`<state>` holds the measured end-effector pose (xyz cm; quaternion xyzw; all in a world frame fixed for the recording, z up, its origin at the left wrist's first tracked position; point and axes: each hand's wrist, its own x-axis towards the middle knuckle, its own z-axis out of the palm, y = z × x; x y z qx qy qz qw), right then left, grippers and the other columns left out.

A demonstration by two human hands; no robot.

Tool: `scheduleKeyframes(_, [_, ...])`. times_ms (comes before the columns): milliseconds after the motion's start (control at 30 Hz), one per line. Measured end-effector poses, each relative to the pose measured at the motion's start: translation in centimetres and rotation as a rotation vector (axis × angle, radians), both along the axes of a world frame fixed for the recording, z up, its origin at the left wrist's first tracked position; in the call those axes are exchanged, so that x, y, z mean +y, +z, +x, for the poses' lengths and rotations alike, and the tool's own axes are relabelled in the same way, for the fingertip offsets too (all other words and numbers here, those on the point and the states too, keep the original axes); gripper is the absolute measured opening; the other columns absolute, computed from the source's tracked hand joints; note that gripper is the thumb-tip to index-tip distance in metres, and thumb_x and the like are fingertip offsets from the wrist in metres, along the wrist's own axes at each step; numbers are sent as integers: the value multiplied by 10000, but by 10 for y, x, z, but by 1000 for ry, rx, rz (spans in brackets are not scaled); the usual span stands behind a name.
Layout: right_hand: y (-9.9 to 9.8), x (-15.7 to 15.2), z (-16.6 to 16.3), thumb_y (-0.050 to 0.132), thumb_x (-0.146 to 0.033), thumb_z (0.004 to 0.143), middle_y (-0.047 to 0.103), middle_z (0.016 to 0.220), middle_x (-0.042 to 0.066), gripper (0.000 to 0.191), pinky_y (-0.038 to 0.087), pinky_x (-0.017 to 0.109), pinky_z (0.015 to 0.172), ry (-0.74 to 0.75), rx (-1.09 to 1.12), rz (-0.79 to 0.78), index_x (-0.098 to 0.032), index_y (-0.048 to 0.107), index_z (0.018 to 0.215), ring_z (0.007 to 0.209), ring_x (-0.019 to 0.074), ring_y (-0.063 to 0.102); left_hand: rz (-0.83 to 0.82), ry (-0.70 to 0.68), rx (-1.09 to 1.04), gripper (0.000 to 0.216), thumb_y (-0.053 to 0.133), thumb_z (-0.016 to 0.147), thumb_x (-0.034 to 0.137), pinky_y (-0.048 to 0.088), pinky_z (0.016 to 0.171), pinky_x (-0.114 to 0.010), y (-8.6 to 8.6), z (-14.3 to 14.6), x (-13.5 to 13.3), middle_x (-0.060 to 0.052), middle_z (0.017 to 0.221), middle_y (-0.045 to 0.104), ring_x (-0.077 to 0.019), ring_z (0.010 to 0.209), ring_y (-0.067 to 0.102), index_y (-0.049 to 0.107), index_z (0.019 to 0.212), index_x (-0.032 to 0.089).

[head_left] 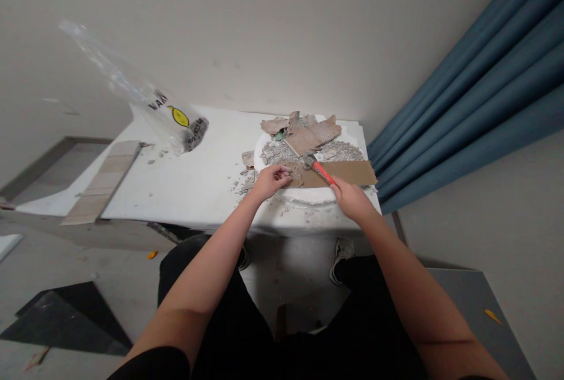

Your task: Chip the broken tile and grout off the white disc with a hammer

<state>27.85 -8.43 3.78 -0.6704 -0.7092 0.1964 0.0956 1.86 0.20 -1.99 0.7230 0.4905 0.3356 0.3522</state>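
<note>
Two bare hands work over a round white dish of broken tile on a white desk. The right hand is clenched around the orange handle of a small hammer. The hammer's dark head points away from the person and rests at the middle of the dish, on a flat brown tile piece. The left hand is curled at the dish's left rim with its fingertips on a small brown tile fragment. Whether it grips the fragment or only steadies it cannot be told.

Grey crumbled rubble fills the far half of the dish, and crumbs spill onto the desk beside the left hand. Several larger tan tile shards lie stacked on the rubble at the far rim, well clear of the hammer.

On the desk's far left, a clear plastic bag with a yellow and black print stands up against the pale wall. Near it, a long beige tile strip lies along the desk's left edge. A blue curtain hangs at the right, just beside the desk's corner. Below the desk, the person's dark trousers and light shoes show on the grey floor.
</note>
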Motion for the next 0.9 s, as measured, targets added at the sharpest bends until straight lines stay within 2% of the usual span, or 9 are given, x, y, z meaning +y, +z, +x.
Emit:
scheduleKeyframes(100, [0,0,1,345,-340,1038,648,1358,108,468,468,373,932,6,0,5,-258,507,1470,1158,307,641,63,54,39,244,606,847,398,501,727,-299,-1,4,3,-42,809,707,-173,759,613,720,840,182])
scheduleKeyframes(167, [-1,0,2,343,-343,1038,647,1361,107,468,469,376,937,10,2,13,-258,511,1467,1158,308,642,92,81,55,248,591,864,400,498,733,-304,-2,6,3,-46,808,697,-181,772,616,693,797,184])
scheduleKeyframes(433, [3,0,2,349,-319,1035,643,1368,108,472,468,380,947,21,-1,-1,-243,509,1473,1162,306,640,45,85,49,150,609,831,323,486,705,-276,-2,10,-1,-19,785,682,-150,701,594,644,863,180])
scheduleKeyframes(900, [2,0,3,349,-324,1039,656,1350,101,465,453,355,977,27,2,2,-248,514,1467,1186,282,627,62,85,84,177,584,836,382,469,697,-291,-7,11,-1,-10,742,655,-167,698,596,596,822,206])
